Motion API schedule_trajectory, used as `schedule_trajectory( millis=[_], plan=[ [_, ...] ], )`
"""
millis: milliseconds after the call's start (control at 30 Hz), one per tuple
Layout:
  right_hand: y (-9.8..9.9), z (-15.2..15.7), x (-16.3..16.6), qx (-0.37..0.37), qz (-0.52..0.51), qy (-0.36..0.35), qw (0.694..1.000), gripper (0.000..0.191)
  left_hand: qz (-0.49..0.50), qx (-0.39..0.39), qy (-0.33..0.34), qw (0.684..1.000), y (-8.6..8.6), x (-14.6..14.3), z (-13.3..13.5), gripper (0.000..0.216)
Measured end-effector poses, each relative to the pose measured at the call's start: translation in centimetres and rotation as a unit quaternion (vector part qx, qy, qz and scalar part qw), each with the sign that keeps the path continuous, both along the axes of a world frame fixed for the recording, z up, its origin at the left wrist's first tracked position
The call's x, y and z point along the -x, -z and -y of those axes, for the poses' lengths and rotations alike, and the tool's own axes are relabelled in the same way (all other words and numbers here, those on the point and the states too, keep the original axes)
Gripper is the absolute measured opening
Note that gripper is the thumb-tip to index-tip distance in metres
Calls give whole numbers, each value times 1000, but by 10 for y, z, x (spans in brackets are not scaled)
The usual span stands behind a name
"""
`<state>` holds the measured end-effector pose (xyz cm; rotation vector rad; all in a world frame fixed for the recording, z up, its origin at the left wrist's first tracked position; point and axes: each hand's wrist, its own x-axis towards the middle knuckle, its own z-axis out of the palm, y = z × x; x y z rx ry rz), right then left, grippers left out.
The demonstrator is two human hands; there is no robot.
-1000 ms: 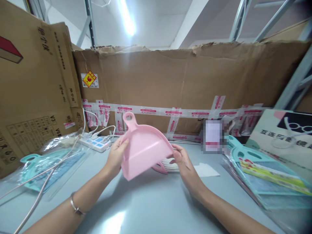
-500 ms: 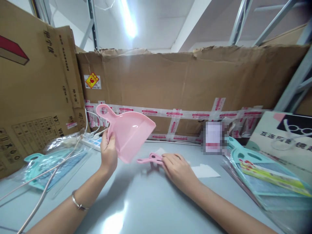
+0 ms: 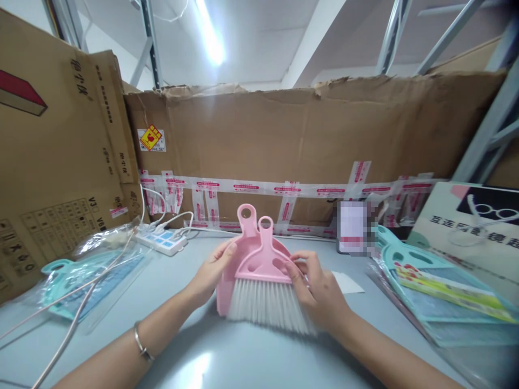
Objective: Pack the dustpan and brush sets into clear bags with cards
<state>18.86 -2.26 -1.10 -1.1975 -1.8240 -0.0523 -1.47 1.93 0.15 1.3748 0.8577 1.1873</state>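
Note:
A pink dustpan (image 3: 224,294) stands with its handle up over the middle of the table, gripped at its left edge by my left hand (image 3: 213,270). In front of it is a pink hand brush (image 3: 265,259), handle up and white bristles pointing down. My right hand (image 3: 318,286) holds the brush at its right side, thumb across the front. The brush overlaps the pan and covers most of its inside. Whether the brush touches the pan, I cannot tell.
Behind stands a taped cardboard sheet (image 3: 251,135). A white power strip (image 3: 164,240) with cables and a bagged teal item (image 3: 60,286) are at left. To the right are white paper (image 3: 347,283), a blurred phone-like item (image 3: 351,227) and bagged teal boards (image 3: 446,302).
The dustpan has moved down and right and turned handle up. My right hand has lifted the brush upright in front of it, bristles now facing down.

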Motion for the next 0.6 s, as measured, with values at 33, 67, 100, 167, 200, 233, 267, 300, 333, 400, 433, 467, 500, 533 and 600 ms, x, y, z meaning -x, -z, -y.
schedule_trajectory(
  millis=[33,67,100,167,200,233,267,300,333,400,433,467,500,533,600],
  plan=[
    [1,-2,0,-26,19,14,999,10,-10,4,25,1000,1,-3,3,41],
    [2,-3,0,-56,33,29,997,11,-21,3,51,998,3,-5,6,41],
    [3,-4,0,-84,45,41,995,11,-33,1,73,997,4,-6,9,42],
    [2,-5,0,-130,69,58,987,14,-58,-6,99,993,6,-10,13,46],
    [1,-4,0,-144,91,68,983,16,-69,-12,99,993,7,-11,15,48],
    [-1,-3,0,-150,121,80,978,17,-77,-20,92,993,7,-12,17,47],
    [-3,-2,0,-151,156,94,972,18,-80,-26,84,993,6,-13,17,45],
    [-6,-1,1,-149,192,109,964,19,-77,-33,80,993,5,-14,18,43],
    [-8,0,1,-146,223,124,956,21,-71,-37,80,994,5,-14,18,41],
    [-13,1,1,-142,263,141,944,27,-58,-37,85,994,3,-15,19,39],
    [-14,2,1,-138,270,143,942,28,-56,-37,89,994,2,-16,19,38],
    [-15,2,1,-129,269,141,944,29,-58,-36,92,993,1,-16,19,37],
    [-14,2,1,-112,260,134,950,28,-63,-35,93,993,1,-16,19,36],
    [-13,1,0,-89,242,124,958,28,-68,-35,91,993,1,-17,19,35],
    [-10,-1,-1,-32,175,97,979,25,-76,-37,83,993,3,-17,19,35]
  ],
)
